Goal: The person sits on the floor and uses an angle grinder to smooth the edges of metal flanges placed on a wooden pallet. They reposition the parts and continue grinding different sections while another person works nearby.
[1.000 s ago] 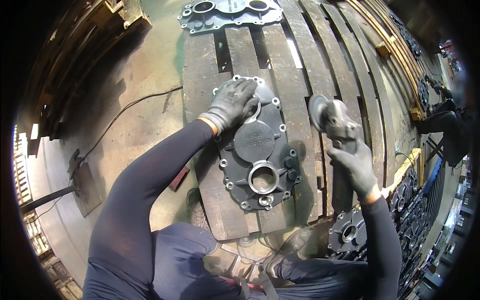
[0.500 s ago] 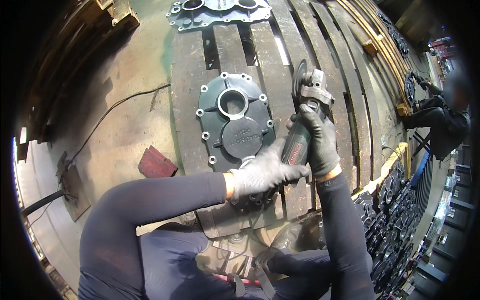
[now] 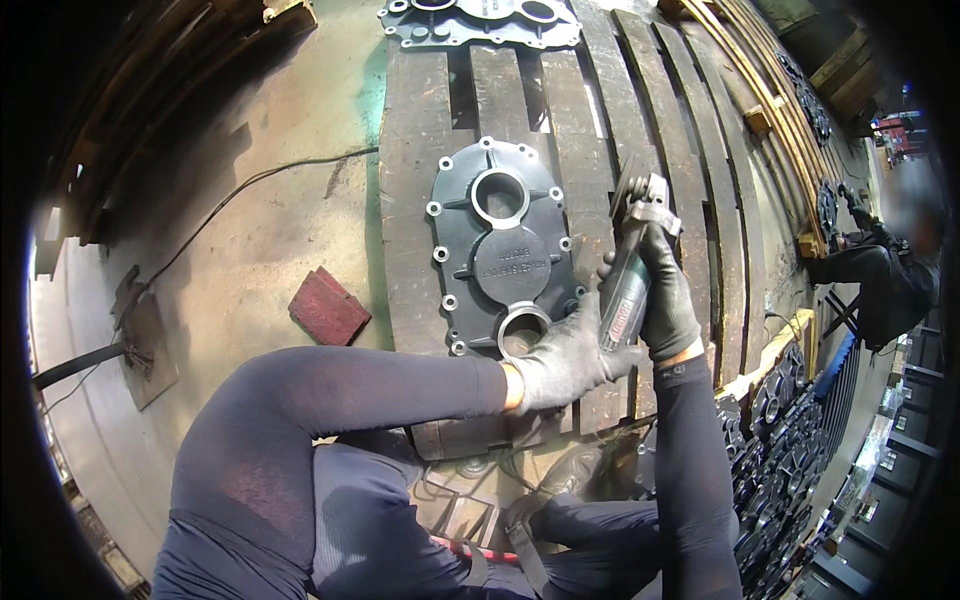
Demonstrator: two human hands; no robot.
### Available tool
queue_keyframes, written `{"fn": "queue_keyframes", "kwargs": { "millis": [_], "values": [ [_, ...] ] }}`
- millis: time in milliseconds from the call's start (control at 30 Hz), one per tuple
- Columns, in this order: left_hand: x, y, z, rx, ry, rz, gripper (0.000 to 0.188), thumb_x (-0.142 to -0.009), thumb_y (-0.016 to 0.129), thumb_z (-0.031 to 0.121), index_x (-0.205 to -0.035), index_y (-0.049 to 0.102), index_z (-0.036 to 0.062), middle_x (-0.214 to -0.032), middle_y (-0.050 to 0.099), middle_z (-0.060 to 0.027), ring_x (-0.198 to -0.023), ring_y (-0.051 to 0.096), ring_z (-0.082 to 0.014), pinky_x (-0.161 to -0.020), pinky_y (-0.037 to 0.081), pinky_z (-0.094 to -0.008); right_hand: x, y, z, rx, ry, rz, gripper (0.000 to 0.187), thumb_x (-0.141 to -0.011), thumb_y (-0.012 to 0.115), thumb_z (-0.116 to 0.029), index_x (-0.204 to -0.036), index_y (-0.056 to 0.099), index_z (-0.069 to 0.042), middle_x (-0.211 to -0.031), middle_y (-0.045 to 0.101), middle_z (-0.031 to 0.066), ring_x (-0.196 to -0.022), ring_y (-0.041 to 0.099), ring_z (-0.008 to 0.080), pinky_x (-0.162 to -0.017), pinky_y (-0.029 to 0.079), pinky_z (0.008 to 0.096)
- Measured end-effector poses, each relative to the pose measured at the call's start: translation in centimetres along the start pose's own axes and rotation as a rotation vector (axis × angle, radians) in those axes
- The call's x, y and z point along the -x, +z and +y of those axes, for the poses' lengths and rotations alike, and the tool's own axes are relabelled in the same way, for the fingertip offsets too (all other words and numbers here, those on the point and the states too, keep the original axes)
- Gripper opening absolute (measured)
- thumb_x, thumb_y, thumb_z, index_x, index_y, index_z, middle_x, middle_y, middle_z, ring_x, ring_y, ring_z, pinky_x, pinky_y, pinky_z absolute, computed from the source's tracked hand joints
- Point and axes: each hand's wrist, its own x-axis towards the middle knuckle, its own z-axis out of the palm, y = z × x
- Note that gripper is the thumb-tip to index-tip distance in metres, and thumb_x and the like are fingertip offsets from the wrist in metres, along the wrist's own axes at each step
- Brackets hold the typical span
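Note:
Both my hands are on an angle grinder, held to the right of a dark metal cover casting, its head and disc pointing away from me. My gloved right hand wraps round its body just behind the head. The gloved left hand is at its rear end, thumb on one side and fingers on the other. The disc is raised beside the cover, apart from it. The cover casting lies flat on wooden slats, with round openings and bolt bosses along its rim. My left hand partly hides its near end.
A second casting lies at the far end of the slats. On the floor to the left are a dark red flat piece and a cable. Many dark castings are piled at right. Another person sits at far right.
The view has shifted, so the scene sits further right. The grinder and both hands have come slightly nearer to me relative to the cover, whose near round opening now shows.

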Motion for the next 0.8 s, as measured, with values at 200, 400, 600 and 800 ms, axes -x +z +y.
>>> {"fn": "queue_keyframes", "kwargs": {
  "millis": [200, 400, 600, 800],
  "values": [
    [-1.7, -3.8, 0.0, -0.281, 0.059, -0.062, 0.080, -0.108, 0.067, 0.067, -0.145, 0.054, -0.0025, -0.121, 0.074, -0.0208, -0.110, 0.076, -0.0353, -0.099, 0.059, -0.0465, -2.6, 0.2, -1.4, 0.316, -0.054, -0.041, 0.043, -0.103, 0.083, -0.020, -0.135, 0.061, -0.002, -0.103, 0.076, 0.0105, -0.089, 0.081, 0.0247, -0.076, 0.067, 0.0381],
    [-1.7, -11.7, -4.6, -0.607, 0.505, 0.468, 0.044, -0.109, 0.073, 0.042, -0.135, 0.072, 0.0067, -0.101, 0.078, -0.0175, -0.100, 0.077, -0.0335, -0.090, 0.059, -0.0471, -6.7, -0.4, -2.0, 0.778, -0.100, -0.034, 0.045, -0.095, 0.087, -0.016, -0.131, 0.064, 0.000, -0.102, 0.074, 0.0091, -0.081, 0.077, 0.0195, -0.072, 0.065, 0.0347],
    [-0.3, -18.8, -10.8, -0.679, 0.528, 0.911, 0.027, -0.109, 0.074, 0.025, -0.129, 0.076, 0.0070, -0.099, 0.076, -0.0128, -0.096, 0.074, -0.0308, -0.088, 0.057, -0.0428, -8.5, 0.2, -1.4, 1.013, -0.152, -0.039, 0.044, -0.091, 0.090, -0.021, -0.124, 0.073, 0.002, -0.101, 0.080, 0.0102, -0.084, 0.076, 0.0171, -0.073, 0.062, 0.0350],
    [-0.8, -18.0, -9.7, -0.658, 0.577, 0.899, 0.025, -0.104, 0.079, 0.020, -0.125, 0.077, 0.0059, -0.099, 0.077, -0.0121, -0.084, 0.074, -0.0274, -0.078, 0.058, -0.0415, -8.2, 0.9, -0.2, 0.684, -0.238, -0.093, 0.035, -0.093, 0.090, -0.017, -0.119, 0.074, 0.000, -0.100, 0.079, 0.0078, -0.083, 0.074, 0.0156, -0.073, 0.062, 0.0346]
  ]
}}
